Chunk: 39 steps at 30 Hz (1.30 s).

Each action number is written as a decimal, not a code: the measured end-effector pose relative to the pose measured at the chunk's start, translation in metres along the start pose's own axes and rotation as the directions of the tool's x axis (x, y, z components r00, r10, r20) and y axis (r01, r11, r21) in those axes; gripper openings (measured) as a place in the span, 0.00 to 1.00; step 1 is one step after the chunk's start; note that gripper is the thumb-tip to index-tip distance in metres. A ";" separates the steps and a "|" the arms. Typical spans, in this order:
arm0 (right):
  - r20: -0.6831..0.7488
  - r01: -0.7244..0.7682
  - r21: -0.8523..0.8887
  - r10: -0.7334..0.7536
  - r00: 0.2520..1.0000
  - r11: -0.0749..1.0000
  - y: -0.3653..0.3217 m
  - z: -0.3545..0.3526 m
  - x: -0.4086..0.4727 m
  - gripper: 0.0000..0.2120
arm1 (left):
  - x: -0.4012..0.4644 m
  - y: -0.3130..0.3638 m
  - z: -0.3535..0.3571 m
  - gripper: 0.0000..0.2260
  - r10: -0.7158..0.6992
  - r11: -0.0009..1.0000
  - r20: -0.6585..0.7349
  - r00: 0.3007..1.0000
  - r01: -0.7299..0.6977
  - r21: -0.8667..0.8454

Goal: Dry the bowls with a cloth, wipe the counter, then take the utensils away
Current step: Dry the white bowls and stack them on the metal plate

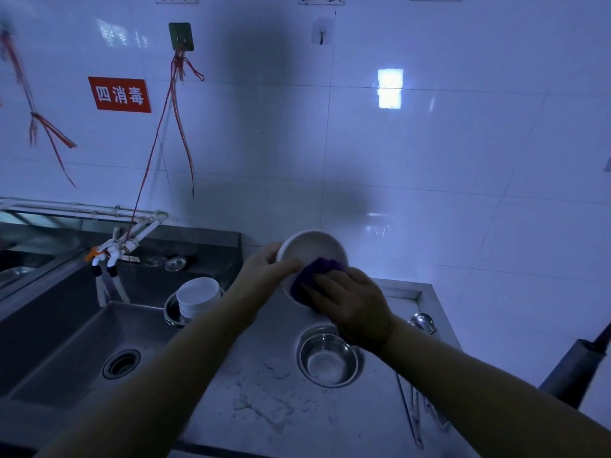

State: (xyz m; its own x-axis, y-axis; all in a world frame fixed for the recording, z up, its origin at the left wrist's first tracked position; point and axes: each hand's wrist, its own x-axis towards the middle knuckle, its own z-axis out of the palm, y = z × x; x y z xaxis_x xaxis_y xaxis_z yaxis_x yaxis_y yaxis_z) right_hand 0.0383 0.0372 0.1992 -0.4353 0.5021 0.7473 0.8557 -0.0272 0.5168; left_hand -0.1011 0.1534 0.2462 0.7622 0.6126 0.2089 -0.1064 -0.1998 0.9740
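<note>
1. The left hand [264, 271] grips a white bowl [314, 247] by its rim at the bowl's 9 o'clock edge, thumb curled over the lip, holding it tilted up above the steel counter [251, 375].
2. The right hand [350, 305] presses a purple cloth [317, 271] into the bowl at its 5 o'clock side, fingers bent over the cloth and holding it against the bowl's inner wall.
3. At 6 o'clock from the held bowl, a steel bowl [329, 357] stands upright on the counter, partly covered by the right wrist.
4. At 8 o'clock from the held bowl, a stack of white bowls [198, 297] sits inside a metal basin [170, 312] at the counter's left edge, just beside the sink [82, 345].
5. At 4 o'clock, a metal ladle [423, 320] lies near the counter's right edge; thin utensils [413, 414], too dim to identify, lie along the same edge nearer the person.
6. Water patches [264, 401] lie on the counter at 7 o'clock from the steel bowl.
</note>
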 end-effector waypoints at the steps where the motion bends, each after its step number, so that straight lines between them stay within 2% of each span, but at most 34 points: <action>1: -0.015 -0.101 -0.020 0.100 0.995 0.995 -0.005 0.001 0.004 0.09 | -0.003 -0.005 0.008 0.08 0.013 0.999 -0.067 0.998 -0.016 -0.036; 4: -0.037 -0.298 -0.010 0.297 0.954 0.955 -0.024 0.003 0.012 0.11 | -0.011 -0.016 0.032 0.10 0.092 0.988 -0.205 0.975 -0.115 -0.103; 7: -0.037 -0.335 0.017 0.335 0.941 0.942 -0.035 0.004 0.009 0.11 | -0.011 -0.017 0.032 0.08 0.119 0.982 -0.198 0.973 -0.145 -0.122; 9: -0.034 -0.283 0.015 0.283 0.959 0.959 -0.032 0.003 0.003 0.10 | -0.010 -0.016 0.028 0.08 0.148 0.985 -0.155 0.977 -0.159 -0.063; 12: -0.021 -0.095 0.020 0.096 0.995 0.995 -0.015 0.001 -0.007 0.08 | -0.004 -0.009 0.017 0.08 0.141 0.989 -0.069 0.988 -0.136 0.063; 14: -0.003 0.058 0.043 -0.058 0.998 0.997 -0.002 -0.002 -0.013 0.07 | 0.003 0.000 0.006 0.06 0.050 0.979 0.090 0.995 -0.066 0.192; 15: 0.009 0.119 0.059 -0.120 0.993 0.991 0.003 -0.004 -0.016 0.06 | 0.006 0.004 -0.001 0.09 -0.006 0.971 0.172 0.985 -0.036 0.238; 17: 0.023 0.162 0.069 -0.164 0.986 0.984 0.008 -0.007 -0.017 0.06 | 0.009 0.006 -0.006 0.13 -0.055 0.973 0.234 0.971 0.000 0.229; 19: 0.017 0.087 0.040 -0.088 0.996 0.995 0.006 -0.008 -0.013 0.07 | 0.005 0.002 0.000 0.09 -0.011 0.996 0.117 0.993 0.000 0.094; 21: -0.017 -0.073 0.011 0.073 0.997 0.997 -0.001 -0.006 -0.007 0.08 | 0.000 -0.010 0.014 0.12 0.080 0.996 -0.019 0.997 -0.081 -0.033; 23: -0.057 -0.231 0.025 0.232 0.971 0.973 -0.011 -0.001 -0.002 0.10 | -0.005 -0.023 0.028 0.17 0.182 0.979 -0.096 0.979 -0.189 -0.075; 25: -0.062 -0.290 0.046 0.292 0.954 0.956 -0.019 0.005 -0.001 0.12 | -0.005 -0.027 0.035 0.16 0.233 0.962 -0.144 0.962 -0.249 -0.109; 27: -0.045 -0.260 0.046 0.262 0.964 0.964 -0.019 0.007 -0.007 0.11 | -0.002 -0.023 0.035 0.13 0.245 0.961 -0.120 0.962 -0.258 -0.105; 29: -0.020 -0.171 0.033 0.172 0.985 0.985 -0.011 0.007 -0.016 0.10 | 0.003 -0.019 0.028 0.12 0.235 0.968 -0.058 0.970 -0.239 -0.080; 31: 0.007 -0.028 0.033 0.028 1.000 0.999 0.000 0.006 -0.023 0.09 | 0.009 -0.012 0.018 0.12 0.157 0.988 0.059 0.986 -0.157 0.003; 34: 0.020 0.114 0.087 -0.116 0.993 0.990 0.013 0.003 -0.027 0.06 | 0.020 -0.003 0.002 0.13 0.020 0.998 0.272 0.962 -0.037 0.057; 36: 0.041 0.066 0.075 -0.070 0.997 0.995 0.014 0.001 -0.025 0.07 | 0.020 -0.004 0.004 0.13 0.008 1.000 0.226 0.974 -0.004 -0.016; 39: 0.024 -0.180 0.033 0.180 0.983 0.983 0.006 0.002 -0.017 0.10 | 0.013 -0.023 0.025 0.16 0.044 0.995 0.015 0.999 -0.043 -0.090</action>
State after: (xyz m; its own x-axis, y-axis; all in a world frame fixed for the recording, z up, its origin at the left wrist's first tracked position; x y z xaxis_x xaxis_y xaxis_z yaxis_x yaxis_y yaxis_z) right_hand 0.0512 0.0304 0.1892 -0.2675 0.5099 0.8176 0.9288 -0.0892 0.3596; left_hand -0.0724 0.1468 0.2239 0.7661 0.5918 0.2506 -0.1961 -0.1561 0.9681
